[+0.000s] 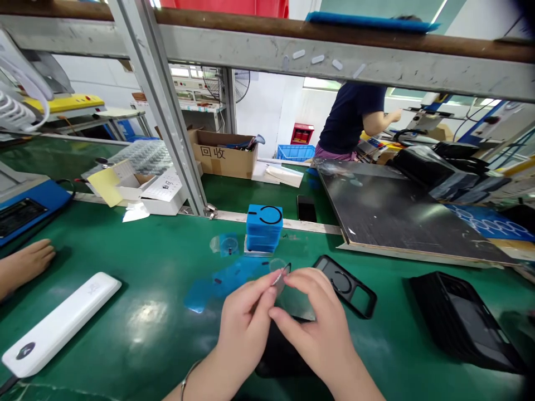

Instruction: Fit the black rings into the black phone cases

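Note:
In front of me, my left hand (246, 314) pinches a thin, dark-edged ring (286, 270), seen nearly edge-on, between thumb and forefinger. The fingertips of my right hand (320, 317) close on the ring's other side. Below both hands lies a black phone case (278, 353), partly hidden by them. Another phone case (343, 282) with a black ring on its back rests just beyond my right hand. A stack of blue sheets (264, 229), its top one bearing a black ring and short bar, stands farther back. Peeled blue films (234, 278) lie left of my fingers.
Several stacked black cases (463, 323) sit at the right. A long white device (62, 323) and another person's hand (27, 264) are at the left. A metal post (161, 106) and dark board (401, 206) border the bench; a phone (306, 208) lies behind the stack.

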Available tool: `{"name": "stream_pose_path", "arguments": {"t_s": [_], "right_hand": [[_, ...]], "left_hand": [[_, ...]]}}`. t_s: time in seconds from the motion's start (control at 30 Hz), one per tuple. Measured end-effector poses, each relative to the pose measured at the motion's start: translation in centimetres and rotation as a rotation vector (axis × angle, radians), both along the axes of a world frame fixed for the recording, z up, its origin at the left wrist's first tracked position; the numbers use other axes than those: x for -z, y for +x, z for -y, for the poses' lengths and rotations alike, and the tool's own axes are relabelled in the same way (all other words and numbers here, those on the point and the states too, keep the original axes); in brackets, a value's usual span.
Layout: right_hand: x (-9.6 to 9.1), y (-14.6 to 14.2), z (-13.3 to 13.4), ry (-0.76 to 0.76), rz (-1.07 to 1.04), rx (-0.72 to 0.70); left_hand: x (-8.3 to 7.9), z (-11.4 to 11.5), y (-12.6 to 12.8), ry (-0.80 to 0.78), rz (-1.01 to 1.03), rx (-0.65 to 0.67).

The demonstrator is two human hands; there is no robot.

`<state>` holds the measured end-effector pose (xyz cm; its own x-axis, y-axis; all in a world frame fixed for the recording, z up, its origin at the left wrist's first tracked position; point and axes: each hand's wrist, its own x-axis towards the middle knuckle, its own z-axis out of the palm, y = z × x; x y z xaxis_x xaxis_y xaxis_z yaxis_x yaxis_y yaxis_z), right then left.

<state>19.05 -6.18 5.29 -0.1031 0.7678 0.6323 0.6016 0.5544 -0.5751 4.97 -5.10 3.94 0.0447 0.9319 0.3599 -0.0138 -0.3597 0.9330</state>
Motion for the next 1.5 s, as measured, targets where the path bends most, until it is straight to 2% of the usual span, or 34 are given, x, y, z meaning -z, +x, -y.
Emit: {"name": "stream_pose_path", "arguments": {"t_s": [0.1,0.17,0.27,0.4,0.5,0.57,0.7,0.8,0.9,1.03,1.17,1.5], "right_hand": [[-0.5,0.0,-0.2,-0.045,-0.074,0.020],[-0.8,0.1,-0.4,-0.051,-0.082,-0.008],[-0.9,0.0,-0.5,-0.036,-0.075,-0.053],[-0.7,-0.1,-0.4,-0.019,-0.108,-0.025],[-0.5,0.0,-0.3,-0.023,-0.148,0.006],[-0.4,0.4,-0.3,0.022,-0.132,0.007],[-0.6,1.5,-0.6,0.181,0.070,-0.039],[-0.9,2.3,-0.7,0.258,0.205,-0.029],[-1.3,2.6,-0.7,0.311,0.294,-0.037],[-1.7,2.7,-0.8,0.338,0.344,-0.071],[-1.8,2.8,-0.7,0.337,0.343,-0.108],[-0.8,2.2,0.0,0.215,0.099,-0.056]], "left_hand": [[0.1,-0.2,-0.3,0.162,-0.135,-0.040],[0.0,-0.2,-0.3,0.158,-0.143,-0.071],[-0.3,-0.1,-0.2,0.012,-0.114,-0.093],[-0.3,0.0,0.3,-0.229,0.018,-0.065],[0.5,0.1,0.4,-0.312,0.197,-0.009],[1.0,0.1,0.3,-0.309,0.275,0.052],[1.0,0.3,-0.4,-0.301,0.359,0.151],[0.3,0.2,-0.9,-0.429,0.442,0.219],[-0.4,-0.1,-1.0,-0.488,0.399,0.281],[-1.1,-0.7,-0.8,-0.462,0.288,0.328],[-1.6,-1.2,-0.6,-0.426,0.200,0.305],[-2.0,-1.5,-1.1,-0.084,-0.038,0.238]]}}
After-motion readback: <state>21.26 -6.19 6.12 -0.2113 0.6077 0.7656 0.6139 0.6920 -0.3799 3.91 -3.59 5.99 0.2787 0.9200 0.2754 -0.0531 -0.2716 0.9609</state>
